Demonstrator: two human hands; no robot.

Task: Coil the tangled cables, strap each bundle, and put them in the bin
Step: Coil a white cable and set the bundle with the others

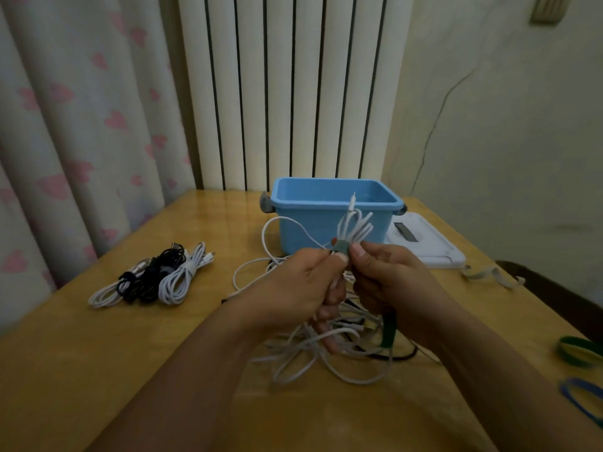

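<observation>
My left hand [306,282] and my right hand [385,275] meet above the table, both gripping a folded white cable bundle [354,226] whose loops and plug stick up. A grey-green strap [341,247] wraps the bundle between my thumbs. A green strap tail [388,331] hangs below my right hand. Under my hands lies a tangle of white and black cables [319,350]. The blue bin [332,203] stands just behind, open; no cables are visible inside it. Three strapped bundles, white and black [153,278], lie at the left.
A white flat lid or board [430,246] lies right of the bin. Loose straps sit at the right: a pale one [489,275], a green-yellow one [577,350], a blue one [584,396]. Curtain and radiator stand behind the wooden table [98,347].
</observation>
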